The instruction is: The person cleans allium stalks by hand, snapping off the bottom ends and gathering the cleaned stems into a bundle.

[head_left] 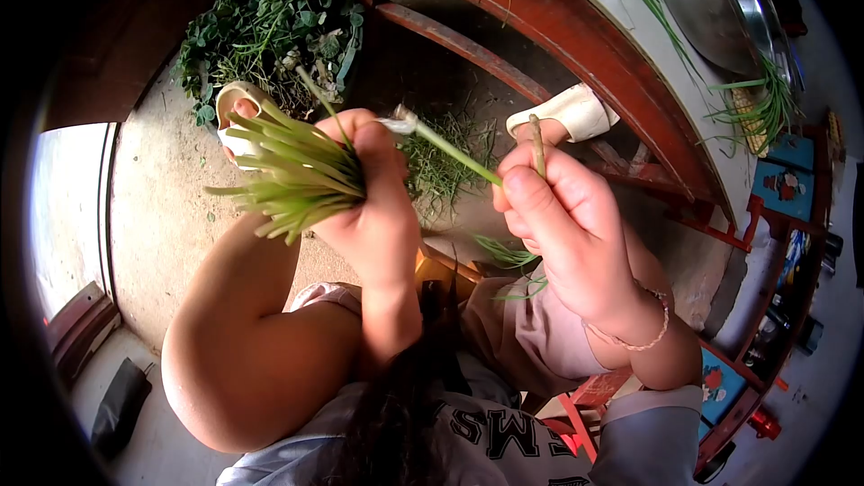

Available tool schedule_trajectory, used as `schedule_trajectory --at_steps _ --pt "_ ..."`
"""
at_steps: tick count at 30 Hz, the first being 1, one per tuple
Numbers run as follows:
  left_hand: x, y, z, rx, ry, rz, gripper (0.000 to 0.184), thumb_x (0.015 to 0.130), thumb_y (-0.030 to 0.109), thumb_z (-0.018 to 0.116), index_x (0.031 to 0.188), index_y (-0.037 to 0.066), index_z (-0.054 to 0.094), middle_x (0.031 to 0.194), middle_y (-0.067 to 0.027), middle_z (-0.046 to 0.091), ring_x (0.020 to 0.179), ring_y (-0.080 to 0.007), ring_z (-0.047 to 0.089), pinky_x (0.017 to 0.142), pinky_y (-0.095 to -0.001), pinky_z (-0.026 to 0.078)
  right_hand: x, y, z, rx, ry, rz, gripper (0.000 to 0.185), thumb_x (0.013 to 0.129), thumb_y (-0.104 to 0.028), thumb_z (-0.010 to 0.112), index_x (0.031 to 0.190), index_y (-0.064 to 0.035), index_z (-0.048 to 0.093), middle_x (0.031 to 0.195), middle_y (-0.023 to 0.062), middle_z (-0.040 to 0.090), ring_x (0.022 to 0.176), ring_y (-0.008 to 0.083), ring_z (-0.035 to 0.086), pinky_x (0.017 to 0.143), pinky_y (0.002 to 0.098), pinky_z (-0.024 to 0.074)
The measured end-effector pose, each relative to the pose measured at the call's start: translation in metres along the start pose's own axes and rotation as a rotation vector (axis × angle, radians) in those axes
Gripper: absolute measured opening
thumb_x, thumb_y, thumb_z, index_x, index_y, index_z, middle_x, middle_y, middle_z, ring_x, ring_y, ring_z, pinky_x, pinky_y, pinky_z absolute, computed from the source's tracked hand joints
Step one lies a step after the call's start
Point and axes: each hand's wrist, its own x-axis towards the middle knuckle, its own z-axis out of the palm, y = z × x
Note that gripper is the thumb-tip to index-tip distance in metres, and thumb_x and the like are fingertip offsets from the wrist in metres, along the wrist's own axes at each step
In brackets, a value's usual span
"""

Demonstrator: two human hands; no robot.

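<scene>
My left hand [373, 184] is closed around a bunch of green chives [301, 175], their pale stem ends fanned out to the left. One thinner stalk sticks up from that bunch above my thumb. Between thumb and fingers, my right hand [567, 225] pinches a single chive stalk [459, 157]. Its whitish root end, with a papery skin, points left and lies beside my left hand's fingertips; whether they touch it I cannot tell. A short brownish stalk piece stands up from my right fingers. Green leaves [504, 254] hang below my right hand.
Chive trimmings [445, 157] litter the floor between my feet. A heap of leafy greens [270, 36] stands at upper left. To the right, a red-edged table [621, 45] holds a metal basin [706, 4], loose chives and a corncob [749, 121]. A red shelf [765, 306] stands at far right.
</scene>
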Motion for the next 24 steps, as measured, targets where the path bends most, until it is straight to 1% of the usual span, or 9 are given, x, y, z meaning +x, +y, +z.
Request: schedule_trajectory --at_steps 3,6,8,9,13,16,17,20,24 --pt "0.009 -0.005 -0.003 0.046 0.057 0.023 0.013 0.078 0.004 0.046 0.066 0.001 0.047 0.052 0.0028 0.039 0.043 -0.0018 0.033 0.039 -0.0145 0.025 -0.001 -0.001 -0.004 -0.021 0.007 0.072 0.014 0.086 -0.014 0.039 0.077 -0.0041 0.043 0.066 -0.0028 0.039 0.051 0.0001 0.027 0.043 0.014 0.0203" --pt "0.016 -0.012 -0.009 0.055 0.09 0.023 0.014 0.077 0.002 0.047 0.064 0.001 0.047 0.051 0.0038 0.038 0.043 -0.001 0.032 0.038 -0.0143 0.023 0.0 0.001 -0.007 -0.046 0.018 0.058 0.015 0.087 -0.015 0.038 0.077 -0.0045 0.043 0.065 -0.0033 0.038 0.05 -0.0002 0.027 0.042 0.0139 0.0197" --pt "0.019 -0.018 -0.011 0.041 0.122 -0.009 0.01 0.076 0.0 0.049 0.066 0.001 0.049 0.053 0.0045 0.04 0.045 -0.0003 0.033 0.041 -0.0131 0.024 0.001 0.0 -0.008 -0.025 0.043 0.084 0.016 0.086 -0.015 0.04 0.076 -0.0042 0.045 0.062 -0.0054 0.037 0.05 -0.0008 0.028 0.042 0.0138 0.0215" --pt "0.023 -0.021 -0.014 0.151 0.095 0.023 0.006 0.074 -0.002 0.051 0.068 0.0 0.051 0.056 0.0047 0.042 0.049 -0.0003 0.034 0.045 -0.0122 0.025 0.001 0.0 -0.008 -0.004 0.07 0.109 0.017 0.086 -0.016 0.041 0.075 -0.004 0.047 0.059 -0.0074 0.037 0.05 -0.0013 0.029 0.043 0.0136 0.0234" --pt "0.018 -0.024 -0.015 0.196 0.101 -0.07 0.005 0.074 0.0 0.053 0.07 0.0 0.052 0.059 0.0042 0.044 0.051 -0.0005 0.035 0.048 -0.0122 0.027 0.003 -0.001 -0.009 -0.014 0.02 0.112 0.015 0.086 -0.015 0.038 0.076 -0.0047 0.043 0.064 -0.0042 0.036 0.049 -0.0004 0.026 0.041 0.0137 0.0192" --pt "0.017 -0.017 -0.014 -0.104 0.137 -0.284 0.01 0.074 0.007 0.059 0.078 -0.001 0.055 0.059 -0.0001 0.048 0.045 -0.0037 0.037 0.042 -0.0154 0.03 0.004 0.0 -0.009 -0.009 0.008 0.102 0.015 0.086 -0.016 0.038 0.077 -0.0048 0.042 0.063 -0.0043 0.035 0.049 -0.0004 0.026 0.041 0.0137 0.019" --pt "0.019 -0.017 -0.016 -0.134 0.061 -0.314 0.011 0.075 0.01 0.058 0.078 0.0 0.055 0.057 -0.0024 0.049 0.041 -0.0057 0.037 0.039 -0.0172 0.029 0.005 0.0 -0.008 -0.006 0.009 0.088 0.015 0.086 -0.016 0.038 0.077 -0.0049 0.042 0.063 -0.0043 0.036 0.049 -0.0004 0.026 0.041 0.0137 0.019" --pt "0.016 -0.015 -0.015 -0.178 -0.029 -0.398 0.014 0.077 0.012 0.057 0.072 0.0 0.053 0.056 -0.0028 0.048 0.04 -0.0062 0.035 0.039 -0.0187 0.029 0.006 -0.001 -0.006 0.005 0.012 0.071 0.015 0.087 -0.016 0.038 0.078 -0.0049 0.042 0.063 -0.0043 0.035 0.049 -0.0002 0.026 0.041 0.0136 0.0192" --pt "0.007 -0.009 -0.015 -0.511 -0.201 -0.476 0.018 0.077 0.016 0.056 0.075 -0.001 0.055 0.055 -0.0019 0.046 0.042 -0.007 0.037 0.04 -0.0205 0.031 0.008 0.0 -0.006 0.086 -0.042 0.09 0.017 0.087 -0.018 0.037 0.077 -0.0047 0.043 0.062 -0.004 0.034 0.048 0.0004 0.026 0.041 0.0139 0.0203"
